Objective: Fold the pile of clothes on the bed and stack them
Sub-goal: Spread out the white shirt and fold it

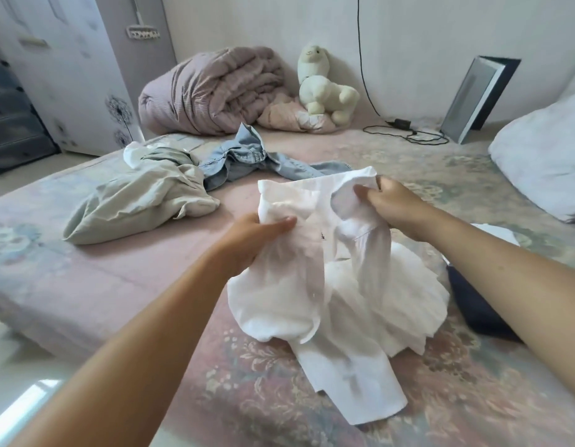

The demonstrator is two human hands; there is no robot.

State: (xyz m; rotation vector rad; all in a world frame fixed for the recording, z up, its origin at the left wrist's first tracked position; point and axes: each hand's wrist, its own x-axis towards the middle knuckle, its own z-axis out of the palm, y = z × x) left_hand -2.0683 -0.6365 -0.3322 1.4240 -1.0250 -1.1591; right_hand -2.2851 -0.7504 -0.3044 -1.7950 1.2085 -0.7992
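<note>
- Gripping a white shirt (315, 269), both hands hold its upper part above the bed (86, 279), while its lower part, with one sleeve or flap, trails onto the floral bedspread toward the near edge.
- The left hand (250, 240) has its thumb laid over the cloth and its fingers curled under a bunched fold on the shirt's left side.
- The right hand (392, 204) pinches the collar area, fingers closed into the fabric at the top right.
- Just beyond the shirt, on the left, a pale greenish-beige garment (141, 201) lies crumpled, touching a light-blue denim piece (244, 156) that sprawls behind it.
- A dark navy garment (473, 304) lies under the right forearm, with something white (492, 233) past it; whether that is folded clothing is hard to tell.
- Farther back a rolled mauve quilt (208, 91) sits at the wall, beside a cream plush toy (325, 88) resting on a pink cushion.
- A black cable and charger (405, 130) lie near a framed picture (476, 98) leaning on the wall.
- A white pillow (544, 159) lies at the right edge.
</note>
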